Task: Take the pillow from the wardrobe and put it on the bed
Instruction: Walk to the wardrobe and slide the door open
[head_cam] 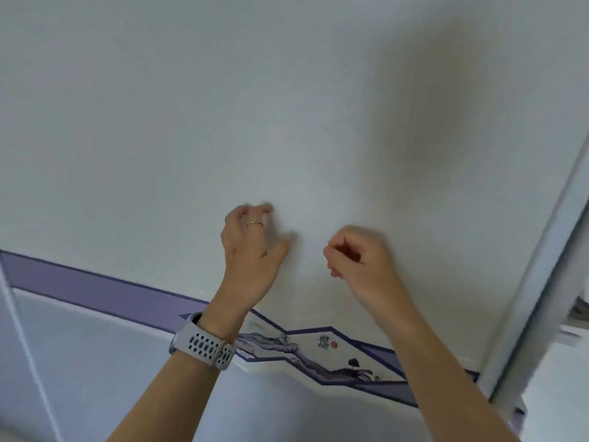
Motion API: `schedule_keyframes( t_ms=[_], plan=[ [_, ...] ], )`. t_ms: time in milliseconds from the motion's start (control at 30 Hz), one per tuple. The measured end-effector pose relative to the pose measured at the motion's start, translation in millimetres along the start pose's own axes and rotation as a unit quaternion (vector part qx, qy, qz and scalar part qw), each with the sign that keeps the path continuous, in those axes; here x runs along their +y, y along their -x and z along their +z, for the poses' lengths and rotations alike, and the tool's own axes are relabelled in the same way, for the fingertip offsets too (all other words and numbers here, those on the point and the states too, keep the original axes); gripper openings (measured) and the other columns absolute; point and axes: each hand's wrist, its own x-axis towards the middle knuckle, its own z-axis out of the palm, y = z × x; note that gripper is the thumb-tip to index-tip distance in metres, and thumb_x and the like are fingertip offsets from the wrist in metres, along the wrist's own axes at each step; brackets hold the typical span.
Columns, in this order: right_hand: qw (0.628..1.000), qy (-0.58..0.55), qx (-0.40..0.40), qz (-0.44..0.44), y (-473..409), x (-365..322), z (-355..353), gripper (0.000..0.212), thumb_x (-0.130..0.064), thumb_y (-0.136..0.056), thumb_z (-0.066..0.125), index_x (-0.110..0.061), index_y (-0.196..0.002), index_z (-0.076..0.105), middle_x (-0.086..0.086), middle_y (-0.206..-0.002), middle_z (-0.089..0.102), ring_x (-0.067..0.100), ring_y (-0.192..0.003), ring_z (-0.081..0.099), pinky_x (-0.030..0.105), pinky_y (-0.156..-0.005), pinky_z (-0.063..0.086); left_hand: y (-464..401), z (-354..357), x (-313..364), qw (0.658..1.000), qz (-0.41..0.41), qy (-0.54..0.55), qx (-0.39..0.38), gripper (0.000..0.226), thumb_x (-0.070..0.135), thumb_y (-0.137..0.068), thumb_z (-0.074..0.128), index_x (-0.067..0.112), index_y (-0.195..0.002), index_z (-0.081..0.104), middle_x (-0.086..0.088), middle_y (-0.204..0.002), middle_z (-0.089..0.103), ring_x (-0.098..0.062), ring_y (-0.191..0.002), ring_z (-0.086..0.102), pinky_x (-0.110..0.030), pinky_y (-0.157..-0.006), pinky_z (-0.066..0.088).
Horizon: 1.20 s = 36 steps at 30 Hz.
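A large white wardrobe door (pixel 287 106) fills the view, with a purple band (pixel 95 288) and a painted landscape strip (pixel 318 349) across its lower part. Both my hands are raised close to the door's surface. My left hand (pixel 251 256), with a ring and a pale watch strap on the wrist, has its fingers apart and curled and holds nothing. My right hand (pixel 360 260) is curled into a loose fist with nothing in it. No pillow and no bed are in view.
A pale door frame edge (pixel 538 282) runs diagonally down the right side. Beyond it a narrow gap (pixel 573 314) shows blurred pale items. A lower white panel (pixel 95 362) lies under the purple band at the left.
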Motion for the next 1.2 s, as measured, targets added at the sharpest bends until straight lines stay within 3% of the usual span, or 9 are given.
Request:
schedule_keyframes(
  t_ms=[167,267,333,400,467,533,700,867,1200],
  plan=[
    [0.985,0.144,0.099,-0.004,29.2,-17.0,-34.4,0.026,-0.016,-0.087,0.062,-0.023,-0.063,0.054,-0.011,-0.059,0.054,0.004,-0.055,0.047,0.016,-0.055,0.039,0.6,25.9,23.9,0.982,0.171,-0.078,0.012,0.059,0.050,-0.090,0.045,0.028,-0.144,0.033,-0.011,-0.157,0.021,-0.030,-0.146,0.011,-0.047,-0.108,0.019],
    [0.940,0.262,0.213,-0.047,41.5,-21.9,-55.0,0.003,-0.023,-0.087,0.058,-0.022,-0.086,0.061,-0.013,-0.080,0.064,0.007,-0.074,0.057,0.024,-0.064,0.045,2.4,51.0,42.2,0.947,0.264,-0.183,0.011,0.063,0.048,-0.091,0.046,0.034,-0.149,0.027,-0.008,-0.160,0.017,-0.032,-0.144,0.015,-0.060,-0.105,0.024],
    [0.883,0.368,0.280,-0.079,42.2,-23.8,-66.6,0.029,-0.030,-0.087,0.054,-0.022,-0.114,0.057,-0.007,-0.114,0.063,0.011,-0.104,0.054,0.020,-0.078,0.040,0.3,65.8,54.5,0.928,0.310,-0.207,0.025,0.063,0.047,-0.091,0.046,0.034,-0.150,0.027,-0.005,-0.159,0.016,-0.029,-0.143,0.017,-0.061,-0.104,0.025],
    [0.847,0.435,0.289,-0.100,35.2,-21.8,-80.6,0.051,-0.033,-0.089,0.054,-0.016,-0.135,0.046,0.003,-0.140,0.050,0.019,-0.128,0.042,0.023,-0.098,0.035,-5.9,75.2,65.4,0.919,0.332,-0.207,0.046,0.060,0.047,-0.093,0.043,0.034,-0.150,0.027,-0.004,-0.159,0.016,-0.026,-0.143,0.017,-0.061,-0.104,0.027],
    [0.813,0.502,0.281,-0.093,25.0,-16.0,-93.4,0.065,-0.038,-0.090,0.056,-0.007,-0.144,0.038,0.014,-0.152,0.038,0.029,-0.140,0.033,0.039,-0.113,0.028,-15.3,80.8,73.2,0.913,0.342,-0.215,0.057,0.059,0.049,-0.095,0.040,0.035,-0.151,0.026,-0.005,-0.161,0.020,-0.024,-0.144,0.015,-0.060,-0.104,0.027],
    [0.788,0.548,0.273,-0.073,15.5,-5.5,-103.4,0.075,-0.042,-0.090,0.056,-0.002,-0.147,0.031,0.021,-0.156,0.029,0.036,-0.144,0.026,0.049,-0.115,0.024,-27.0,84.0,77.1,0.909,0.343,-0.228,0.059,0.060,0.053,-0.095,0.038,0.035,-0.151,0.024,-0.006,-0.161,0.022,-0.024,-0.144,0.015,-0.059,-0.104,0.025],
    [0.753,0.595,0.276,-0.048,0.4,22.9,-106.5,0.081,-0.050,-0.092,0.045,-0.003,-0.151,0.016,0.022,-0.161,0.014,0.036,-0.148,0.010,0.053,-0.116,0.013,-39.6,93.6,69.7,0.897,0.347,-0.264,0.075,0.062,0.057,-0.097,0.029,0.038,-0.153,0.012,-0.006,-0.163,0.016,-0.023,-0.143,0.017,-0.059,-0.105,0.024],
    [0.734,0.597,0.315,-0.069,-15.7,38.4,-96.7,0.083,-0.047,-0.089,0.045,0.000,-0.151,0.016,0.028,-0.158,0.015,0.041,-0.148,0.007,0.058,-0.115,0.008,-46.0,100.5,61.8,0.881,0.362,-0.276,0.125,0.061,0.059,-0.097,0.027,0.038,-0.153,0.013,-0.003,-0.161,0.009,-0.024,-0.142,0.021,-0.057,-0.106,0.023],
    [0.720,0.587,0.351,-0.114,-34.1,42.8,-65.5,0.078,-0.052,-0.092,0.034,-0.005,-0.152,0.018,0.026,-0.158,0.019,0.040,-0.147,0.007,0.057,-0.116,0.006,-64.1,90.2,31.6,0.847,0.377,-0.312,0.208,0.064,0.060,-0.094,0.033,0.038,-0.152,0.019,-0.005,-0.161,0.023,-0.027,-0.140,0.028,-0.056,-0.105,0.028]
  ],
)
